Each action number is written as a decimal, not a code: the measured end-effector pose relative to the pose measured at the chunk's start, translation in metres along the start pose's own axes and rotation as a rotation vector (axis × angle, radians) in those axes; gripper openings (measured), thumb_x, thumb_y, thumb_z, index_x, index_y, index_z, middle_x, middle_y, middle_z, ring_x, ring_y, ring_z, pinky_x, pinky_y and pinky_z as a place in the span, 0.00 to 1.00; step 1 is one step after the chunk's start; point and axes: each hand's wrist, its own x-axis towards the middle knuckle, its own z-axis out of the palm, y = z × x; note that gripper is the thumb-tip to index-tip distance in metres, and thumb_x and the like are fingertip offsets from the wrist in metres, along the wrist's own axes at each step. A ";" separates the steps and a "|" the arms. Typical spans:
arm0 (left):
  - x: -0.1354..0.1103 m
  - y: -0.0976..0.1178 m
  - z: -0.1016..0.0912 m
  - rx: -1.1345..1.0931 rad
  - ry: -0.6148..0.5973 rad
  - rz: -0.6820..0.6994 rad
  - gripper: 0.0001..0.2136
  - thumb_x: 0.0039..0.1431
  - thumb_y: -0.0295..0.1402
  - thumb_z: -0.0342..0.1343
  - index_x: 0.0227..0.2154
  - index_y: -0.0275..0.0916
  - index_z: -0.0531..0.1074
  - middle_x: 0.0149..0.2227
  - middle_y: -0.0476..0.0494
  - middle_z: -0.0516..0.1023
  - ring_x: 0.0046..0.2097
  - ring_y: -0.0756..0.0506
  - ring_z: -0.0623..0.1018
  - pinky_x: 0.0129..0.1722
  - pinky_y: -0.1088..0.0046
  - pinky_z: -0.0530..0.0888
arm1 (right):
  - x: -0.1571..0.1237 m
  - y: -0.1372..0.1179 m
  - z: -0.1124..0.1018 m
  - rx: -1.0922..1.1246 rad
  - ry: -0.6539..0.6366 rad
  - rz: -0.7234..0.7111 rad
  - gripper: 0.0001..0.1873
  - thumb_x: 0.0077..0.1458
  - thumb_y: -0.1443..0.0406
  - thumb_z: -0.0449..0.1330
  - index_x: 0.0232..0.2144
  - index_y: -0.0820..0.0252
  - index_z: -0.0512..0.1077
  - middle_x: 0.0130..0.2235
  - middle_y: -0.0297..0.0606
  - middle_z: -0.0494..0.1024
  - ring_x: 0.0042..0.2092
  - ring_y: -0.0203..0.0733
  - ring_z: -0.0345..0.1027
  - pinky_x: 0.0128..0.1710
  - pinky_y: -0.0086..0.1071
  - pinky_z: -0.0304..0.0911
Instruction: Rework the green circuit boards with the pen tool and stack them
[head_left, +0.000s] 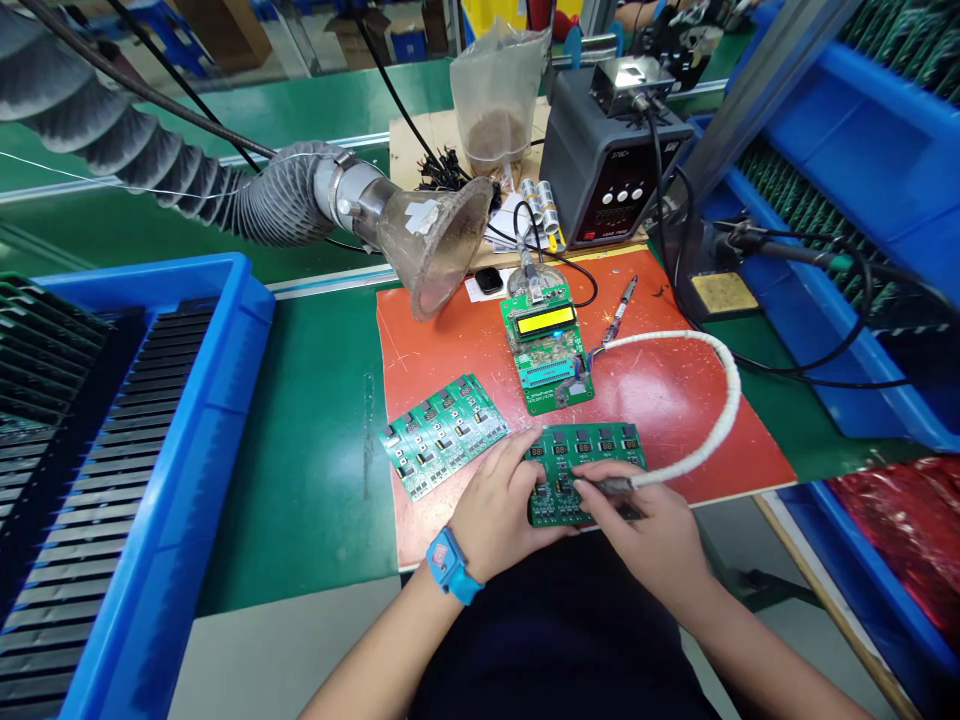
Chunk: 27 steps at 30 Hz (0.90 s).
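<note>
Pins the green board panel (592, 450) at the red mat's (675, 390) near edge with left hand (495, 510), fingers spread flat; clamps right hand (656, 545) fingers on the probe (611, 487), tip touching the panel. Seems mid-probing; calls next for steady, exact tip placement

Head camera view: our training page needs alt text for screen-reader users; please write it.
A person's left hand steadies a green circuit-board panel on a red mat while the right hand holds a tool on a white cable to it. Beyond lie a second panel, a board with a yellow display and a fume-extraction funnel.
</note>
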 end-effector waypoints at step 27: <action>0.000 0.000 0.001 -0.008 -0.016 -0.027 0.28 0.40 0.45 0.72 0.39 0.39 0.64 0.60 0.30 0.65 0.59 0.34 0.69 0.55 0.50 0.71 | 0.002 -0.005 -0.001 -0.019 0.004 -0.004 0.04 0.57 0.64 0.61 0.33 0.57 0.74 0.34 0.36 0.81 0.28 0.38 0.76 0.26 0.28 0.72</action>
